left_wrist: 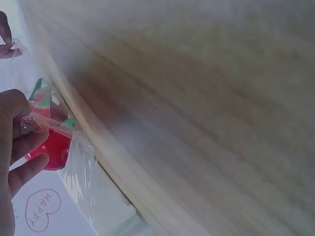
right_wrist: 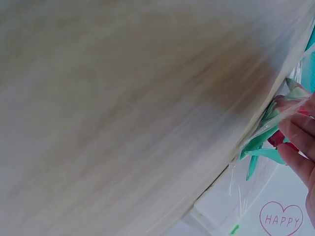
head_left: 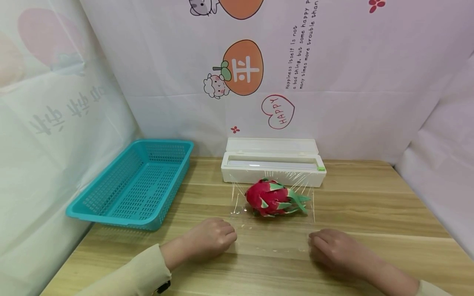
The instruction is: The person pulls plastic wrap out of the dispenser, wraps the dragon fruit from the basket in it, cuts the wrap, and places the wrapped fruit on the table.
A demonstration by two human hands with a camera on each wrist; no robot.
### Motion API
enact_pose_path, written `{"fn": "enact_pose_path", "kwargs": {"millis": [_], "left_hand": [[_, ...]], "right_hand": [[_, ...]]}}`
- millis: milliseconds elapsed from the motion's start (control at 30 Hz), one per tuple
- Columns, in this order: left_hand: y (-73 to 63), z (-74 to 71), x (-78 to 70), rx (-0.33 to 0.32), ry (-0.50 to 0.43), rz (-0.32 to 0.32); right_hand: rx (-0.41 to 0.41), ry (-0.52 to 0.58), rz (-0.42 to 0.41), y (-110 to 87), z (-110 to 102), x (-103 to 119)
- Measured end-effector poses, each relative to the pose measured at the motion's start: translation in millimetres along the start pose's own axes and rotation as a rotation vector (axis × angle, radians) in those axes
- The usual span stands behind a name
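A pink dragon fruit (head_left: 272,198) with green scales lies on the table, its leafy end pointing right. Clear plastic wrap (head_left: 274,240) stretches from the white dispenser box (head_left: 274,176) toward the person, overlapping the fruit in the head view. The left hand (head_left: 212,238) pinches one near corner of the wrap; the left wrist view shows the film bunched between thumb and fingers (left_wrist: 29,147). On the other side the right hand (head_left: 335,250) pinches the opposite corner, and the right wrist view shows the film (right_wrist: 295,105) at its fingertips.
A blue-green perforated basket (head_left: 144,191) stands at the left of the wooden table (head_left: 370,205). The dispenser's lid (head_left: 272,145) is raised at the back, and a green slider (head_left: 321,168) sits at its right end. White printed cloth (head_left: 177,82) hangs behind and at both sides.
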State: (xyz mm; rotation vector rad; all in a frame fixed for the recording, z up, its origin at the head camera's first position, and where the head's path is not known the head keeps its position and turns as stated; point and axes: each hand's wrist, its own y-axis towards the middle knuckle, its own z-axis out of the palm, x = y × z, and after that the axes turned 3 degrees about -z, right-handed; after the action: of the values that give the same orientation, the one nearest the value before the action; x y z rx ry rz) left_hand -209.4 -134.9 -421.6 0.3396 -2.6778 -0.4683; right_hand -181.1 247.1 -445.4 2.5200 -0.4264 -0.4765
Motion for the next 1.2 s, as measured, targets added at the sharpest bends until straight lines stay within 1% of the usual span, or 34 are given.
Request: {"fn": "enact_pose_path", "kwargs": {"millis": [67,133,300,400,567,667,800,900,1067,1200], "left_hand": [[0.0,-0.9,1.5,-0.019,0.002,0.002],[0.6,-1.2,3.4,-0.044,0.005,0.002],[4.3,0.0,10.4,-0.167,0.057,0.045],[5.8,1.0,12.8,-0.219,0.082,0.057],[7.3,0.3,14.0,-0.253,0.093,0.047],[7.7,-0.5,15.3,-0.268,0.108,0.041],[8.1,-1.2,18.5,-0.273,0.126,0.036],[8.9,-1.2,21.6,-0.275,0.129,0.024],[11.9,-1.8,27.2,-0.280,0.131,-0.004],[15.0,-3.3,31.9,-0.280,0.139,-0.021]], "right_hand": [[-0.020,-0.024,-0.008,1.4,-0.8,-1.1],[-0.008,-0.036,-0.008,1.8,-2.4,-2.7],[0.014,-0.062,-0.015,2.8,-6.1,-6.4],[-0.002,-0.089,-0.026,4.5,-7.7,-7.4],[-0.003,-0.109,-0.038,7.0,-12.6,-8.9],[-0.022,-0.135,-0.053,7.9,-13.8,-10.9],[-0.071,-0.148,-0.064,9.5,-14.3,-14.6],[-0.090,-0.164,-0.072,10.9,-15.3,-18.2],[-0.087,-0.185,-0.063,13.0,-16.7,-24.4],[-0.128,-0.212,-0.058,15.9,-16.6,-29.7]]}}
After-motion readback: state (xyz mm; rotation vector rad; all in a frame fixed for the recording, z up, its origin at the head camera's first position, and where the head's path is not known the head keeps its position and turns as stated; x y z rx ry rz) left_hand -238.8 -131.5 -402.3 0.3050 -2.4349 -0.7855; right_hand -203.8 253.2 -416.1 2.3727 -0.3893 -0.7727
